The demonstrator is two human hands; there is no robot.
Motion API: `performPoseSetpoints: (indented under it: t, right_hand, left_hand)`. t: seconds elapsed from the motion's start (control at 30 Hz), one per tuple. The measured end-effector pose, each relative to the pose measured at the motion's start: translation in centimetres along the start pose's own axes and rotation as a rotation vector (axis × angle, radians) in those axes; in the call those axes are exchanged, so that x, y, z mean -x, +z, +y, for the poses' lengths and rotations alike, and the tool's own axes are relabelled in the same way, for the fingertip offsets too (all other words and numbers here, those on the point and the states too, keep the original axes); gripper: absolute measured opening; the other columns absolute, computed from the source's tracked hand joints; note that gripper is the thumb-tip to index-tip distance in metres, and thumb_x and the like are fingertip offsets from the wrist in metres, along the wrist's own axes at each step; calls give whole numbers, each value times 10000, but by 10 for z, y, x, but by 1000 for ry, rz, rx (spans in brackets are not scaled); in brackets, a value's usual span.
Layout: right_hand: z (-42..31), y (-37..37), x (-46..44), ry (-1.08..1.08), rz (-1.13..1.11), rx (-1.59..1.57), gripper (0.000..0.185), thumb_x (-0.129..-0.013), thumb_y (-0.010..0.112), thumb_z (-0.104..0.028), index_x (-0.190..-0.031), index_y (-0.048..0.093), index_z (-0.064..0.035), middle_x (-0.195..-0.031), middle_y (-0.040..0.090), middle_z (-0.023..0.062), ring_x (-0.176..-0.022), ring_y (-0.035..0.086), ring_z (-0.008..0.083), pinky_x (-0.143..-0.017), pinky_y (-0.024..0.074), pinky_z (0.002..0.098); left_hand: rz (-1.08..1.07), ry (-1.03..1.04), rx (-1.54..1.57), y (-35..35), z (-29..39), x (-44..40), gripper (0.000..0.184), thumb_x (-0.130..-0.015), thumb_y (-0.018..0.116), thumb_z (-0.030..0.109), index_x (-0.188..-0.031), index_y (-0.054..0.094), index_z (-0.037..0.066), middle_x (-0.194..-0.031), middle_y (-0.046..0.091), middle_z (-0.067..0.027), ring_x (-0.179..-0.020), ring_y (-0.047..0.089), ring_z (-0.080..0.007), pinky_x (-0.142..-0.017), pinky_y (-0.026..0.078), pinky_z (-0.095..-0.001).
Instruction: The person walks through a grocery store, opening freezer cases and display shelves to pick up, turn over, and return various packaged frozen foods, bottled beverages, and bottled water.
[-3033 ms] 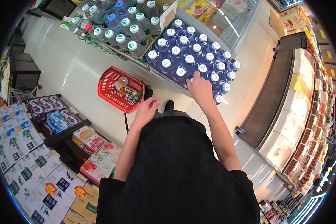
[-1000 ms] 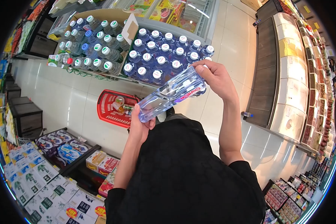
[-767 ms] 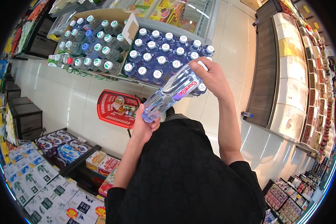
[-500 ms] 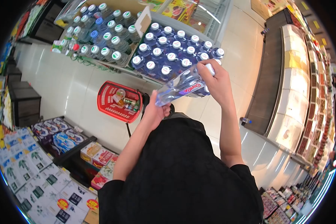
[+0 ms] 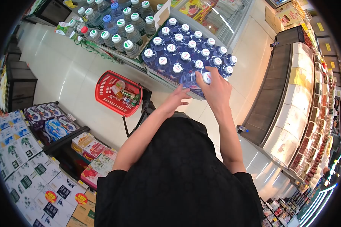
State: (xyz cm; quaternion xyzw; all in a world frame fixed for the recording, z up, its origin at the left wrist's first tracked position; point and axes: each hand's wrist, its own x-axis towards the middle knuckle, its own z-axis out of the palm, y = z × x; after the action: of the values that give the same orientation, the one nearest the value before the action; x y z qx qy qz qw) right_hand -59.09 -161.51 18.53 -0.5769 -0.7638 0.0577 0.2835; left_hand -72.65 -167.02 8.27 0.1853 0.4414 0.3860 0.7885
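Observation:
A clear water bottle [image 5: 189,78] with a white cap is tilted at the front edge of a box of similar bottles. My right hand [image 5: 219,90] grips it near the cap, thumb and fingers around the neck. Its lower end points toward the box's front rows. My left hand [image 5: 174,100] is open, fingers apart, just below the bottle's base and beside the box edge; whether a fingertip touches the bottle I cannot tell. The boxed water bottles [image 5: 171,48] stand upright in close rows, their caps white with red marks.
Left of them stand green-capped bottles [image 5: 129,28] in a carton. A red shopping basket [image 5: 102,89] holding a few items is on the floor. A glass-topped freezer [image 5: 231,26] lies behind, a lit bulk-food shelf [image 5: 288,106] at right, stacked cartons [image 5: 34,166] at lower left.
The bottle has gone from lying across both hands to the box's front edge, its cap now turned toward me. My left hand has let go of its base and opened.

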Motion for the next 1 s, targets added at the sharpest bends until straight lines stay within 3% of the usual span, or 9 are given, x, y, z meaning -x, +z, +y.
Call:
performPoseSetpoints:
  t: [0.1, 0.2, 0.3, 0.4, 0.6, 0.8, 0.9, 0.97, 1.0]
  right_hand:
    - [8, 21, -2, -13, -31, 8, 346, -780, 688, -361, -874, 604, -39, -672, 651, 116, -581, 642, 247, -495, 482, 334]
    - [10, 30, -9, -24, -22, 12, 334, -785, 681, -357, -871, 604, -43, -670, 649, 120, -569, 635, 254, -494, 480, 346]
    - [19, 31, -16, 13, -41, 34, 323, -785, 682, -354, -878, 609, -53, -669, 650, 121, -564, 634, 253, -494, 479, 347]
    - [26, 28, -20, 32, -52, 73, 306, -782, 686, -349, -869, 615, -64, -666, 649, 119, -565, 635, 249, -497, 479, 345]
    - [10, 34, -18, -10, 53, 48, 352, -742, 726, -365, -765, 579, -46, -644, 630, 102, -564, 628, 246, -494, 469, 338]
    - [3, 32, -12, 37, 2, 66, 397, -719, 745, -379, -734, 545, -36, -618, 608, 107, -560, 619, 265, -484, 459, 350]
    - [1, 33, -12, 106, -7, 137, 406, -731, 732, -381, -729, 528, -30, -614, 605, 125, -562, 619, 276, -487, 463, 356]
    - [5, 39, -15, 168, -224, 208, 416, -743, 716, -387, -725, 520, -20, -604, 602, 138, -558, 619, 286, -482, 465, 364]
    - [7, 45, -12, 174, -226, 207, 416, -743, 716, -387, -725, 520, -20, -604, 602, 138, -558, 619, 286, -482, 465, 364]
  left_hand:
    - [-28, -22, -56, -18, -5, -6, 659, -919, 436, 152, -1448, 82, -18, -1419, 370, -132, -1135, 506, -200, -909, 410, -316]
    - [43, 15, -121, -40, 3, 15, 544, -938, 445, 219, -1409, 279, 3, -1279, 527, -120, -1124, 521, -199, -908, 414, -309]
    - [205, 100, -65, -88, -6, 36, 494, -940, 440, 218, -1376, 337, 10, -1279, 525, -121, -1108, 536, -205, -907, 415, -308]
    - [165, 21, -94, -109, -7, 47, 475, -943, 432, 221, -1359, 354, 5, -1268, 533, -117, -1122, 532, -205, -902, 418, -309]
    - [-53, 47, -83, -22, -6, 7, 513, -926, 466, 204, -1378, 335, -1, -1363, 441, -114, -1179, 487, -195, -917, 414, -322]
    - [-99, 23, -309, -10, -15, -35, 502, -904, 505, 201, -1361, 388, 30, -1361, 437, -95, -1154, 483, -175, -918, 408, -314]
    - [-45, -10, -339, -24, -14, -35, 434, -897, 515, 209, -1291, 467, 33, -1315, 472, -86, -1131, 488, -171, -908, 411, -314]
    - [113, 73, -376, -45, -20, -29, 359, -894, 509, 192, -1217, 522, 34, -1226, 532, -81, -1081, 524, -169, -878, 427, -308]
    - [159, 92, -354, -55, -17, -19, 346, -890, 508, 181, -1203, 531, 36, -1190, 554, -75, -1044, 546, -170, -863, 434, -303]
